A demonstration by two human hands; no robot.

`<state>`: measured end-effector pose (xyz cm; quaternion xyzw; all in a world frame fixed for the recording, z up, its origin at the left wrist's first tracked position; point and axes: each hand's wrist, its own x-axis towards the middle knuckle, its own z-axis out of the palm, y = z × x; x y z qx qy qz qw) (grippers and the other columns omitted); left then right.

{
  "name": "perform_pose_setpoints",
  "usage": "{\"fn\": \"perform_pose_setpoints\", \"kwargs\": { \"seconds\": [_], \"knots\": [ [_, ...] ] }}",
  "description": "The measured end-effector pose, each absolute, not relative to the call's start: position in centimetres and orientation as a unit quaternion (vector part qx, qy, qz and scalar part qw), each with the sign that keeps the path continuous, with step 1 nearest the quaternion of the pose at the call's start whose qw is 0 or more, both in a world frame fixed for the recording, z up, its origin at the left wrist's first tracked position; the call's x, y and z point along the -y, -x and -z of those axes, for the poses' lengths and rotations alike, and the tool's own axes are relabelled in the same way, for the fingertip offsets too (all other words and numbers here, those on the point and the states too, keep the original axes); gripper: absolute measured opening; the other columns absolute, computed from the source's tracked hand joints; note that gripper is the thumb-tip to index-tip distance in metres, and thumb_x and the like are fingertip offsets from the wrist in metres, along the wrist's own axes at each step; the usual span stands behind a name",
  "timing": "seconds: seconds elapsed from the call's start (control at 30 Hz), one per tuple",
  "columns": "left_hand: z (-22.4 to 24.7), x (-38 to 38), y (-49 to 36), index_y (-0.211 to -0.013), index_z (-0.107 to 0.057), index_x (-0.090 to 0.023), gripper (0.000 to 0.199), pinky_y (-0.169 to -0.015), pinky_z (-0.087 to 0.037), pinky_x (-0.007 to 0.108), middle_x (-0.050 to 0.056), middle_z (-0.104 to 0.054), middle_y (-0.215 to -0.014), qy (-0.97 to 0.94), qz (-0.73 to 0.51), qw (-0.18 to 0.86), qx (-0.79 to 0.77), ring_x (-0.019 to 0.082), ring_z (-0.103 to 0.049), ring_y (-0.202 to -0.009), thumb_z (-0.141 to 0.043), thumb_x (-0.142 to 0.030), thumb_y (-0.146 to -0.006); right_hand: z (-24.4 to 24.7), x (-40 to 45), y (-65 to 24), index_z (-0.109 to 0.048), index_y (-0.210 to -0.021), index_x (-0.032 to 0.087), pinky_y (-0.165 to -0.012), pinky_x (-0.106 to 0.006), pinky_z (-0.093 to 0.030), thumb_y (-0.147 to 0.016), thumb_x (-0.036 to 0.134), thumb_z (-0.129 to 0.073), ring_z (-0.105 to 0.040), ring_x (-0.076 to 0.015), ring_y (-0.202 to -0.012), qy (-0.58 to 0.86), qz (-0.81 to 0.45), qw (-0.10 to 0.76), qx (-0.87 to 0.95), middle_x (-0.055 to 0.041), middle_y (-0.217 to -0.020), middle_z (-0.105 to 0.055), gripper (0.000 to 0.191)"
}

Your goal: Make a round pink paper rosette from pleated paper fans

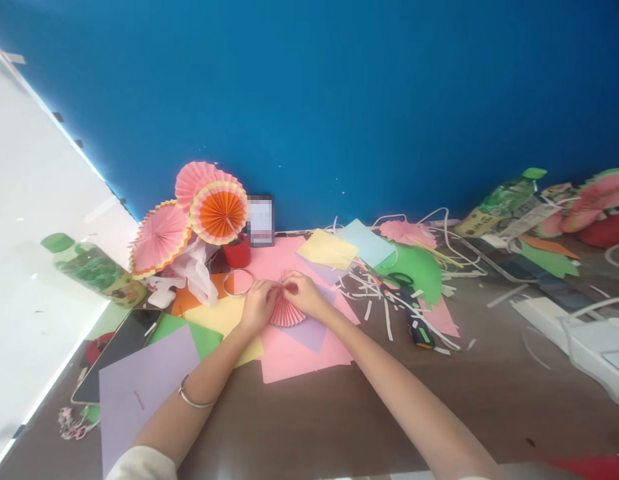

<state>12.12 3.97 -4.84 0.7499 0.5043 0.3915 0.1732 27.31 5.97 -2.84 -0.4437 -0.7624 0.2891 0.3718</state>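
Nearest: brown tabletop (299,427), with a purple sheet (144,373) lying beside the left forearm, which wears a bangle (193,404). Sleeves best kept off loose paper.

Next out, the work: a pink pleated fan (288,315), hanging between the hands with its spread edge toward the person, above pink sheets (289,363). Left hand (260,305) pinches the fan's narrow far end from the left side; right hand (303,293) pinches the same end from the right, fingertips almost meeting. Exactly what lies between the tips is too small to tell.

Judgement on method: keep one pinch firm at the gather while the other hand adjusts, so folds stay stacked and the edge fans evenly. Light pressure on the ribs; crushed creases would show. Working low over the sheets seems sensible, though a steadying rest for the wrists would help.

Right of the hands, at a similar reach: white paper strips (365,285), apt to stray under folds, so better left aside.

Farther: red pot (238,253), with an orange-centred rosette (220,212) above it, a useful reference for even pleats. Farthest, blue wall (339,100).
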Motion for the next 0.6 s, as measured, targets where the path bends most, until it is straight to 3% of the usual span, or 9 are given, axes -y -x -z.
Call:
{"fn": "perform_pose_setpoints", "kwargs": {
  "seconds": [0.13, 0.27, 0.6],
  "knots": [
    [5.11, -4.1, -12.12, -0.083, -0.06, -0.018, 0.016, -0.072, -0.043, 0.03, 0.004, -0.063, -0.082, -0.742, -0.397, 0.18, -0.509, 0.017, -0.054, -0.079, -0.044, -0.015, -0.082, 3.0, -5.98, -27.52, -0.059, -0.069, 0.015, -0.063, -0.027, -0.047, -0.063, 0.004, -0.05, -0.054, -0.0132, -0.068, 0.453, -0.305, 0.383, 0.745, -0.002, -0.076, -0.056, 0.016],
    [5.13, -4.1, -12.15, -0.083, -0.06, -0.018, 0.016, -0.072, -0.043, 0.03, 0.004, -0.063, -0.082, -0.74, -0.401, 0.176, -0.511, 0.017, -0.055, -0.078, -0.045, -0.015, -0.083, 3.32, -6.18, -27.64, -0.063, -0.076, 0.016, -0.071, -0.029, -0.047, -0.066, 0.005, -0.051, -0.057, -0.0149, -0.079, 0.43, -0.324, 0.38, 0.752, -0.0046, -0.086, -0.057, 0.019],
    [4.6, -3.93, -12.19, -0.083, -0.061, -0.018, 0.017, -0.072, -0.043, 0.03, 0.005, -0.064, -0.083, -0.742, -0.402, 0.176, -0.506, 0.017, -0.055, -0.078, -0.045, -0.016, -0.083, 3.5, -6.15, -27.08, -0.064, -0.067, 0.016, -0.081, -0.032, -0.045, -0.07, 0.007, -0.052, -0.057, -0.0173, -0.086, 0.441, -0.3, 0.38, 0.756, -0.0059, -0.087, -0.059, 0.015]
  ]
}}
